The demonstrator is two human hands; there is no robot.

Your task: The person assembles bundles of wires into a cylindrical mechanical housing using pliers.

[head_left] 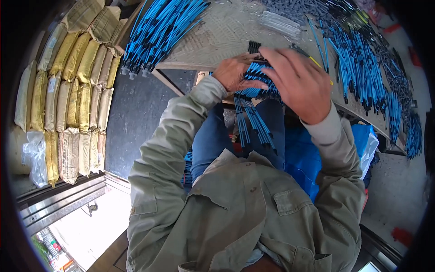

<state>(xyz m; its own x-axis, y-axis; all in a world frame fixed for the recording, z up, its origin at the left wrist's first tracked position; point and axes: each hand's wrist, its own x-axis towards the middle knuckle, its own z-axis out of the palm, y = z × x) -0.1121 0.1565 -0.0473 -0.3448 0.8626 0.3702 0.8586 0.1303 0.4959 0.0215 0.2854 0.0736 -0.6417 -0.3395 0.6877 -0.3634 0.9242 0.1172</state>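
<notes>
My left hand [236,74] is closed around a bundle of thin blue rods with black fittings [257,78], at the table edge above my lap. The bundle's lower ends fan out and hang down between my knees. Over its right side is my right hand [304,84], fingers stretched and apart, slightly blurred. Its fingertips are close to the black upper ends of the bundle; whether they touch cannot be told. Part of the bundle is hidden behind both hands.
A large pile of similar blue rods [161,34] lies at the table's left corner, and more rods [355,68] cover its right side. Clear thin sticks [281,23] and grey small parts [290,8] lie at the back. Stacked sacks [74,90] stand left; a blue sheet [299,158] hangs right.
</notes>
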